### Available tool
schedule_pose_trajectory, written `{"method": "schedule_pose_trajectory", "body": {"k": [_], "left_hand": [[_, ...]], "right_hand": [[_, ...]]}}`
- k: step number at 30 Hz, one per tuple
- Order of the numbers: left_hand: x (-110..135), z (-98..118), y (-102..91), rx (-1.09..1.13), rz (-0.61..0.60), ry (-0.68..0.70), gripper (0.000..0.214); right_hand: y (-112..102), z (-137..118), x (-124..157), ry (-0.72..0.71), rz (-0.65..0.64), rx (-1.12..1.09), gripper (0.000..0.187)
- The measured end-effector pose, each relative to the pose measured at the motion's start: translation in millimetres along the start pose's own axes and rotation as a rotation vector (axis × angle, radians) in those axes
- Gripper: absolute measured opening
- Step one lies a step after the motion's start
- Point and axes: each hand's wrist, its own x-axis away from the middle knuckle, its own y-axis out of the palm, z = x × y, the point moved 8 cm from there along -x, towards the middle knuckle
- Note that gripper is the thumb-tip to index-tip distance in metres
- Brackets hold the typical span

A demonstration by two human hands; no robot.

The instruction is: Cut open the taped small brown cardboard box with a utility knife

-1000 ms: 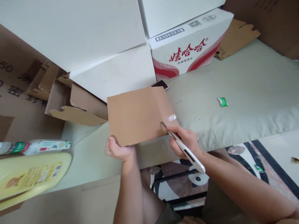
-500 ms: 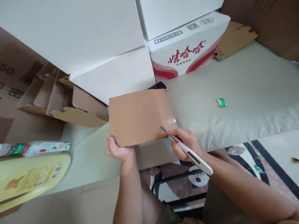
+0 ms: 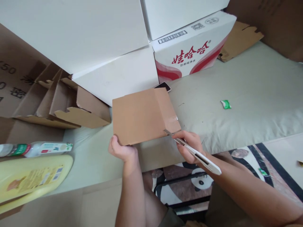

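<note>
My left hand grips the near left corner of a flat brown cardboard box, thumb on top and the other fingers hidden beneath. A fold line and a shiny strip of clear tape show near the box's right end. In my right hand is a white utility knife, its blade out and pointing up-left. The blade tip lies over the box's near right part; whether it touches the cardboard I cannot tell. Partly behind the box, a phone rests on the pale green cover.
White cartons are stacked at the back, one a red-printed box. Cardboard dividers stand at left, above a plastic bottle and a yellow jug. A green wrapper lies on the pale green cover.
The view has shifted slightly. The box's near edge is tilted up a little, and the knife with my right hand has moved slightly right. Both hands keep their hold.
</note>
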Motion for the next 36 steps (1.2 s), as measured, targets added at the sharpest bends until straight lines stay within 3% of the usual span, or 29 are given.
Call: {"method": "schedule_pose_trajectory", "body": {"k": [3, 16, 36], "left_hand": [[1, 2, -7.2, 0.071, 0.119, 0.014, 0.025], [0, -3, -4.1, 0.084, 0.09, -0.014, 0.021], [0, -11, -5.6, 0.12, 0.154, -0.126, 0.02]], "right_hand": [[0, -1, -1, -0.019, 0.003, 0.005, 0.023], [-2, 8, 2, 0.065, 0.006, 0.014, 0.02], [-1, 12, 2, 0.088, 0.016, 0.028, 0.021]]}}
